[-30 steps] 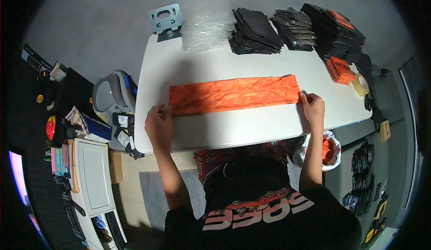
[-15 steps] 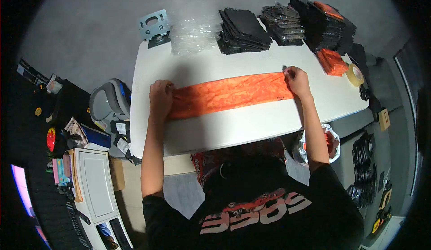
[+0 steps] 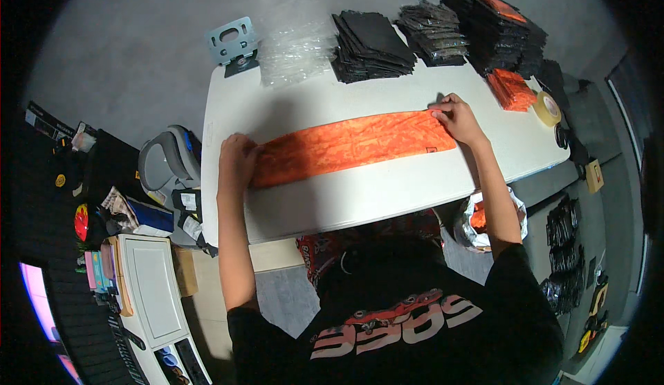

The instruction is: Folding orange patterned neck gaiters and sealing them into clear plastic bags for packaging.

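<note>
A long orange cloth strip (image 3: 353, 144) with a mottled pattern lies flat across the white table (image 3: 332, 208), tilted a little up to the right. A small dark square mark shows near its lower right corner. At the strip's left end, my left hand (image 3: 237, 160) is closed on the edge, its fingertips partly hidden. My right hand (image 3: 460, 118) pinches the upper right corner between thumb and fingers.
Along the far edge stand a metal bracket (image 3: 233, 42), clear plastic bags (image 3: 294, 49), black packets (image 3: 373, 42) and dark wrapped packs (image 3: 436, 32). Orange packets (image 3: 510, 89) and a tape roll (image 3: 547, 108) sit at right. A silver-lined bin (image 3: 515, 215) stands below the near edge.
My left hand has shifted slightly left and nearer to me, and the strip's left end has moved with it. My right hand has changed its finger position at the corner.
</note>
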`<action>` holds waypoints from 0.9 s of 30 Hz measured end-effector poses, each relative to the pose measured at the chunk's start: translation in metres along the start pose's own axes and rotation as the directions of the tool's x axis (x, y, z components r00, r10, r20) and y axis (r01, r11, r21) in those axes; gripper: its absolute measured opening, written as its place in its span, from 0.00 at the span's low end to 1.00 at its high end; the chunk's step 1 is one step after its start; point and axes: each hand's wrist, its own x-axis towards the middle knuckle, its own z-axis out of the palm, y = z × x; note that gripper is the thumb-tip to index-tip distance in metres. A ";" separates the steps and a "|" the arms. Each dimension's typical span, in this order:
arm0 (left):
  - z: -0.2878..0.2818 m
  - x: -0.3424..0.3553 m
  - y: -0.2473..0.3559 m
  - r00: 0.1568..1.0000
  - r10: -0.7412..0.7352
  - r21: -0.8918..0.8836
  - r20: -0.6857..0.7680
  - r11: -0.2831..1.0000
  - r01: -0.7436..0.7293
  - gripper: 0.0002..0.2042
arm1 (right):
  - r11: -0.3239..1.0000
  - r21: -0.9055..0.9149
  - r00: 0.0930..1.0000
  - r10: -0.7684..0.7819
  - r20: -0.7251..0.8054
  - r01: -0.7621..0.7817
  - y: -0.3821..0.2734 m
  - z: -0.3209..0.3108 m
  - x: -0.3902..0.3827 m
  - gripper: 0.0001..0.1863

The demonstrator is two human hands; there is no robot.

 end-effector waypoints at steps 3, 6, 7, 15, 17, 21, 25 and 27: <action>-0.008 0.001 -0.002 0.999 0.005 -0.015 0.048 1.000 -0.004 0.05 | 0.994 0.111 0.998 -0.032 0.050 0.026 0.006 -0.009 0.001 0.09; -0.018 -0.002 -0.002 0.993 -0.092 -0.189 0.069 0.977 0.103 0.05 | 0.954 0.219 0.964 0.156 0.214 -0.203 -0.010 -0.023 0.008 0.06; -0.021 -0.001 0.000 0.975 -0.198 -0.347 0.100 0.912 0.220 0.04 | 0.895 0.205 0.891 0.321 0.322 -0.397 -0.017 -0.030 0.008 0.05; -0.103 0.004 0.011 0.974 -0.225 -0.627 0.008 0.758 0.180 0.13 | 0.964 0.261 0.998 -0.048 -0.043 0.058 -0.038 -0.092 0.004 0.08; -0.123 0.005 0.013 0.980 -0.197 -0.592 -0.001 0.791 0.158 0.12 | 0.963 0.266 1.000 -0.030 -0.007 0.031 -0.046 -0.101 0.005 0.08; -0.142 0.002 0.026 0.986 -0.166 -0.581 -0.012 0.804 0.129 0.08 | 0.879 0.473 0.998 -0.064 0.004 0.054 -0.052 -0.107 -0.001 0.07; -0.146 -0.009 0.022 0.978 -0.197 -0.573 0.068 0.795 0.200 0.04 | 0.758 0.648 0.979 -0.076 0.191 -0.068 -0.041 -0.115 -0.014 0.05; -0.142 -0.017 0.025 0.968 -0.221 -0.599 0.121 0.761 0.249 0.03 | 0.753 0.642 0.962 -0.046 0.269 -0.144 -0.041 -0.119 -0.024 0.05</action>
